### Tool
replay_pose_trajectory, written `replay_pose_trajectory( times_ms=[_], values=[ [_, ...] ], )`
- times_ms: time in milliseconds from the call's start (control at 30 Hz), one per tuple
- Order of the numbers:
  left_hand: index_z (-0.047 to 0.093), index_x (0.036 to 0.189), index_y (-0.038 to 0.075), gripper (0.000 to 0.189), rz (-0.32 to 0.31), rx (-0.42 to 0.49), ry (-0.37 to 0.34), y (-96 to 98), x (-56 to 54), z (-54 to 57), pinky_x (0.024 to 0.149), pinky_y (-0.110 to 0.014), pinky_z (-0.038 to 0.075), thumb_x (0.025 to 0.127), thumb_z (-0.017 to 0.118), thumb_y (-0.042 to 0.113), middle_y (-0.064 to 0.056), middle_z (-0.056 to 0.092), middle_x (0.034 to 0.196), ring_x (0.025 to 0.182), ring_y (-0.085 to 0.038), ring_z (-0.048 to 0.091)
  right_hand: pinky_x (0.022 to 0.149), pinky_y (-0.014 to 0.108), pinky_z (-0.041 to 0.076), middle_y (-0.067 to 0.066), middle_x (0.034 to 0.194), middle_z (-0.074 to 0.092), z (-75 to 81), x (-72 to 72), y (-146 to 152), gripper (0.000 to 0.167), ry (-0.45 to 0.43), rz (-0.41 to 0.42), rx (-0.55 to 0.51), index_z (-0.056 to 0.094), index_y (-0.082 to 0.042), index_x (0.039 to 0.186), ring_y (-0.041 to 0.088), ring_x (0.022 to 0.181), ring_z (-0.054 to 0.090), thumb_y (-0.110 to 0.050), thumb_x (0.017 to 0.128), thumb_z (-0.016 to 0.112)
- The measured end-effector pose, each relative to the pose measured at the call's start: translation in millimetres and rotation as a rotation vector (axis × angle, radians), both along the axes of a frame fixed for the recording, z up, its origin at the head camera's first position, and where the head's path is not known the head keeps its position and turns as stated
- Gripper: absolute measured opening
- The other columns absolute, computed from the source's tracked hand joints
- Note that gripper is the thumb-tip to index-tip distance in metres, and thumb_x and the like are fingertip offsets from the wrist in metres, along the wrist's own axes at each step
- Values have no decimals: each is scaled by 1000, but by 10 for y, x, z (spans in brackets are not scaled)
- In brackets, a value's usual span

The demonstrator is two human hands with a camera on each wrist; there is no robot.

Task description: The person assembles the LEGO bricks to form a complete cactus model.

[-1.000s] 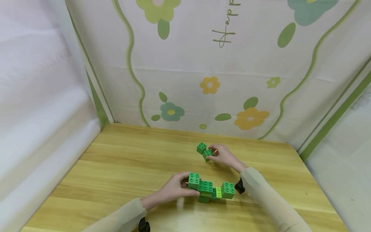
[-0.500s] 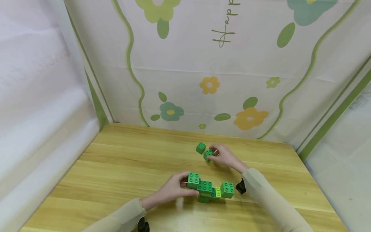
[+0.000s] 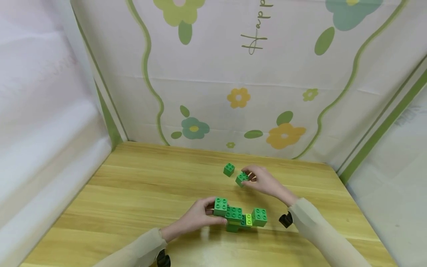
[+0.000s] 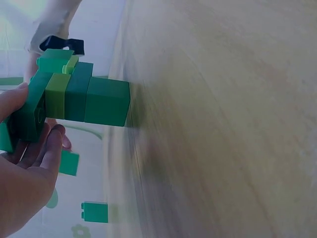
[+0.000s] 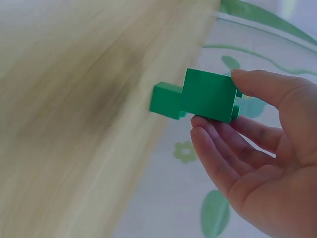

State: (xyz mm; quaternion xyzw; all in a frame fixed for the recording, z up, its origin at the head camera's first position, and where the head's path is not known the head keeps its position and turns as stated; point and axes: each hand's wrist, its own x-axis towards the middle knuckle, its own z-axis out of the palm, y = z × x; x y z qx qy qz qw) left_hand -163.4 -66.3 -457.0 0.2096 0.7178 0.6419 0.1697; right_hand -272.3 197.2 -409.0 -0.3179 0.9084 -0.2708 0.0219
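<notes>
My left hand [image 3: 199, 215] grips the left end of a toy brick build [image 3: 235, 214], thumb on the near side and fingers behind. The build joins green, dark green and lime blocks, with raised green bricks at both ends. In the left wrist view its lowest green brick [image 4: 108, 101] points down at the table. Farther back, my right hand [image 3: 263, 180] pinches a square green building brick [image 3: 242, 179] between thumb and fingers. The right wrist view shows that brick [image 5: 210, 95] with its studs toward the palm. Another green brick [image 3: 228, 169] stands on the table just left of it.
A wooden table [image 3: 150, 178] lies beneath everything. White fabric [image 3: 200, 59] printed with flowers hangs behind its far edge, and plain white cloth [image 3: 50, 111] hangs at the left. Dark bands [image 3: 285, 220] circle both wrists.
The right hand has drawn its brick slightly right, away from the other loose brick, and a gap now shows between them. The left hand still holds the build. The head view has shifted a little.
</notes>
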Motion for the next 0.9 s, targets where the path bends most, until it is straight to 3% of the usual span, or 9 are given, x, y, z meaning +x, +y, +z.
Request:
replay_pose_trajectory(
  times_ms=[333,533,900],
  values=[
    [60,128,1,50,2,-3,-6,-1,8,19,88,-22,59,85,79,18,-15,68,120,104,-15,69,78,33,63,17,117,69,231,256,12,42,100,70,28,62,1,126,23,91,70,-17,89,74],
    [62,127,8,48,2,-2,10,5,-5,-19,87,-22,59,85,79,22,-12,68,119,103,-13,69,76,30,62,13,112,70,346,388,39,42,176,112,31,62,0,125,19,89,70,-16,89,74],
    [61,128,8,48,-1,7,2,2,-1,-22,89,-23,59,85,79,21,-12,68,121,104,-14,69,79,27,62,10,115,69,531,609,39,43,194,186,31,62,-1,127,17,93,70,-15,88,75]
  ],
)
